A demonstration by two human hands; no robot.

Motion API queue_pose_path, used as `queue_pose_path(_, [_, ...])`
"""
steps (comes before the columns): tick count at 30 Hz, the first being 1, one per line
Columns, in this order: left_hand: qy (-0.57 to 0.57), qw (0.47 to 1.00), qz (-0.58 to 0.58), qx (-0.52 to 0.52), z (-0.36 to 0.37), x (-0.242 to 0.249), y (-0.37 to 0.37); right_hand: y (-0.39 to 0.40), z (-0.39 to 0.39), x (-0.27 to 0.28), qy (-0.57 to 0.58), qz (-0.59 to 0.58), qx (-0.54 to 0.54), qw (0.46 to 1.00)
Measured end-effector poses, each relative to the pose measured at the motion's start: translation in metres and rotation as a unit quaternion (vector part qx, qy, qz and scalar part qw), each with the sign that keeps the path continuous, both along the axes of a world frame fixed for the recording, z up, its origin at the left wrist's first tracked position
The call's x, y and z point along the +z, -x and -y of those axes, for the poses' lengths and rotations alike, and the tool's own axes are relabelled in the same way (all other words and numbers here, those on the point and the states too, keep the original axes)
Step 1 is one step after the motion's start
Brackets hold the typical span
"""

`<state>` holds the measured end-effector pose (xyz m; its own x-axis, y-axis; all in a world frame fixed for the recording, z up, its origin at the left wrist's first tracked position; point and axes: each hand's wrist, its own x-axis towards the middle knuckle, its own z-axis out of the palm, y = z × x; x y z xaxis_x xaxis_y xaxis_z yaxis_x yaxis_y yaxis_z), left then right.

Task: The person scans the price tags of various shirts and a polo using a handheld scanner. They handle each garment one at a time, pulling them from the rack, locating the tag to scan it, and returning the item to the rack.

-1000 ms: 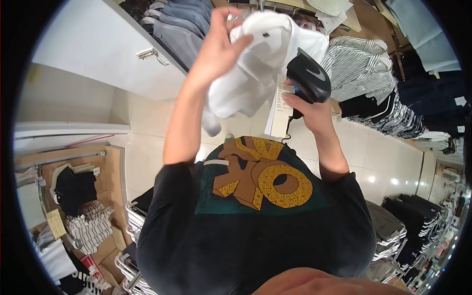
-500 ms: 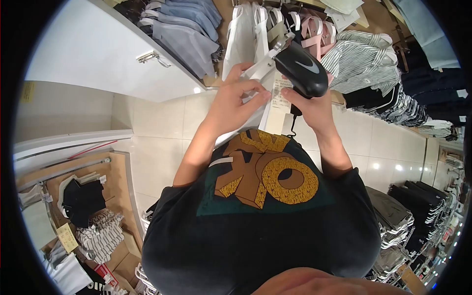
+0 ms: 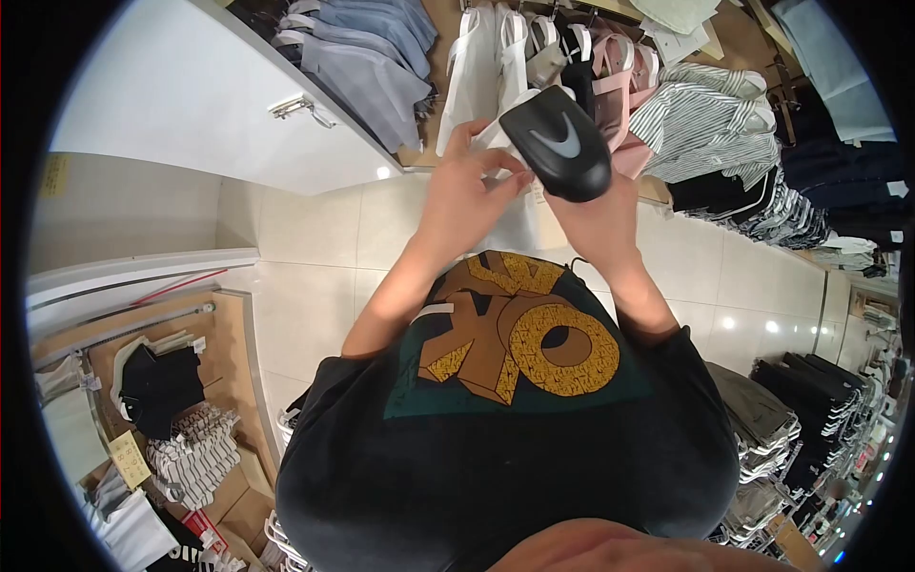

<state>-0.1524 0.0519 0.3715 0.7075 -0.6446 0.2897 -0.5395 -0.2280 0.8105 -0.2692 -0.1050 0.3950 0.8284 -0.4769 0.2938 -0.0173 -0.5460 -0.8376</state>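
My right hand [image 3: 602, 214] is wrapped round a black barcode scanner [image 3: 560, 143] with a grey curved mark on top; its handle is hidden under the head. Close beside it, my left hand [image 3: 462, 198] is closed, thumb and fingers pinched together at the scanner's left side. A white garment [image 3: 516, 227] passes through the left hand and hangs below the fingers. A sliver of a pale paper tag [image 3: 538, 195] shows between the hands, mostly covered by the scanner. The scanner's front end points away from me, over the garment's upper part.
Ahead hangs a rack with white clothes [image 3: 470, 81], pink garments [image 3: 620, 91] and striped shirts [image 3: 701, 124]. A white cabinet door [image 3: 219, 91] juts in at upper left. Shelved clothes [image 3: 162, 391] stand left, dark trousers [image 3: 810, 400] right. Tiled floor [image 3: 310, 229] lies below.
The scanner has swung left and tilted, and it now covers the tag and the metal hanger clip seen before. My left hand has shifted slightly right, still pinched.
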Motion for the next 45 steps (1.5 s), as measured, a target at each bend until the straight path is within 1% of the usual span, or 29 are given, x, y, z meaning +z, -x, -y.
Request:
queue_pose_path(1, [0.0, 1.0, -0.001, 0.0, 0.004, -0.002, 0.003, -0.003, -0.004, -0.006, 0.026, 0.019, -0.01, 0.999])
queue_pose_path(3, [0.113, 0.98, -0.165, -0.024, 0.011, -0.013, 0.009, -0.007, -0.016, -0.026, 0.044, 0.024, -0.015, 0.999])
queue_pose_path(4, [0.112, 0.979, -0.167, -0.025, 0.012, -0.022, 0.008, -0.007, -0.02, -0.033, 0.06, 0.028, -0.02, 0.998])
queue_pose_path(6, [0.05, 0.946, -0.322, -0.002, 0.013, -0.039, 0.004, -0.003, -0.022, -0.046, 0.027, 0.004, -0.034, 0.999])
queue_pose_path(7, [0.067, 0.974, -0.214, -0.021, 0.016, -0.04, 0.005, -0.003, -0.019, -0.06, -0.064, 0.024, -0.036, 0.997])
queue_pose_path(8, [0.066, 0.974, -0.217, -0.018, 0.014, -0.042, 0.002, 0.0, -0.019, -0.071, -0.157, 0.038, -0.038, 0.986])
queue_pose_path(9, [0.064, 0.98, -0.184, -0.035, 0.012, -0.041, -0.003, 0.002, -0.02, -0.067, -0.204, 0.079, -0.04, 0.975])
queue_pose_path(10, [0.061, 0.986, -0.149, -0.053, 0.01, -0.038, -0.007, 0.005, -0.013, -0.079, -0.158, 0.103, -0.072, 0.979])
queue_pose_path(12, [0.067, 0.98, -0.176, -0.055, 0.005, -0.02, -0.018, 0.01, -0.001, -0.075, -0.174, 0.142, -0.16, 0.961])
queue_pose_path(14, [0.058, 0.99, -0.125, -0.035, -0.004, 0.004, -0.03, 0.019, 0.016, -0.07, -0.116, 0.137, -0.163, 0.97])
queue_pose_path(16, [0.054, 0.988, -0.142, -0.023, -0.013, 0.03, -0.036, 0.023, 0.028, -0.084, -0.127, 0.133, -0.181, 0.966])
queue_pose_path(18, [0.039, 0.994, -0.095, -0.043, -0.021, 0.051, -0.043, 0.026, 0.034, -0.095, -0.083, 0.121, -0.172, 0.974])
queue_pose_path(19, [0.064, 0.992, -0.09, -0.058, -0.023, 0.054, -0.048, 0.025, 0.038, -0.104, -0.094, 0.122, -0.131, 0.979])
queue_pose_path(20, [0.064, 0.992, -0.087, -0.059, -0.024, 0.062, -0.05, 0.024, 0.038, -0.111, -0.094, 0.124, -0.132, 0.979])
queue_pose_path(22, [0.107, 0.988, -0.078, -0.076, -0.025, 0.087, -0.053, 0.017, 0.027, -0.11, -0.186, 0.189, -0.037, 0.964])
queue_pose_path(23, [0.105, 0.988, -0.043, -0.105, -0.026, 0.097, -0.058, 0.016, 0.027, -0.108, -0.101, 0.171, -0.009, 0.98])
queue_pose_path(24, [0.104, 0.988, -0.04, -0.105, -0.024, 0.106, -0.059, 0.012, 0.026, -0.104, -0.101, 0.174, -0.008, 0.98])
queue_pose_path(26, [0.151, 0.977, -0.068, -0.136, -0.021, 0.119, -0.059, -0.001, 0.013, -0.096, 0.029, 0.203, 0.014, 0.979])
queue_pose_path(27, [0.156, 0.976, -0.048, -0.143, -0.019, 0.125, -0.06, -0.007, 0.003, -0.095, -0.093, 0.233, 0.018, 0.968])
queue_pose_path(30, [0.18, 0.972, -0.101, -0.115, -0.019, 0.137, -0.065, -0.016, -0.003, -0.093, -0.057, 0.213, 0.015, 0.975])
queue_pose_path(32, [0.152, 0.98, -0.072, -0.104, -0.019, 0.146, -0.074, -0.021, -0.002, -0.095, -0.088, 0.231, 0.039, 0.968])
queue_pose_path(34, [0.152, 0.982, -0.055, -0.102, -0.014, 0.159, -0.074, -0.02, 0.007, -0.097, -0.036, 0.228, 0.077, 0.97])
queue_pose_path(35, [0.149, 0.984, -0.06, -0.077, -0.012, 0.165, -0.07, -0.017, 0.003, -0.099, -0.082, 0.214, 0.062, 0.971])
queue_pose_path(36, [0.15, 0.984, -0.06, -0.073, -0.011, 0.168, -0.067, -0.014, -0.001, -0.091, -0.081, 0.214, 0.065, 0.971])
queue_pose_path(38, [0.137, 0.986, -0.006, -0.095, -0.011, 0.17, -0.064, -0.006, -0.008, -0.068, -0.246, 0.213, 0.039, 0.945])
queue_pose_path(40, [0.115, 0.99, -0.004, -0.086, -0.015, 0.146, -0.079, 0.006, -0.004, -0.054, -0.231, 0.205, 0.035, 0.95])
queue_pose_path(42, [0.09, 0.992, -0.005, -0.084, -0.016, 0.12, -0.08, 0.016, -0.004, -0.025, -0.307, 0.137, 0.036, 0.941])
queue_pose_path(44, [0.112, 0.99, 0.011, -0.086, -0.016, 0.102, -0.068, 0.015, 0.001, -0.013, -0.27, 0.139, 0.031, 0.952])
queue_pose_path(45, [0.134, 0.986, -0.029, -0.094, -0.014, 0.089, -0.062, 0.013, 0.004, -0.011, -0.271, 0.106, 0.048, 0.956])
